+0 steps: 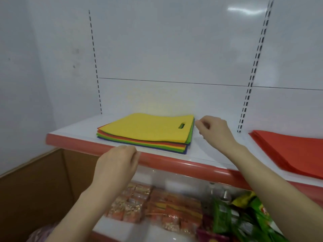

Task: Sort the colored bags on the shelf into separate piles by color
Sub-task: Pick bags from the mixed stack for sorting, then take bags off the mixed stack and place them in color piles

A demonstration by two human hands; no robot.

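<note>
Left hand (118, 163), right hand (212, 130) beside yellow-topped bag stack (148, 131) on shelf (70, 132)

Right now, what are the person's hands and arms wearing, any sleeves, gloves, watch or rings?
The left hand and right hand are bare: no gloves, rings or bracelets show. Both forearms are uncovered down to the frame's edge, with no sleeve, watch or band visible.
</note>
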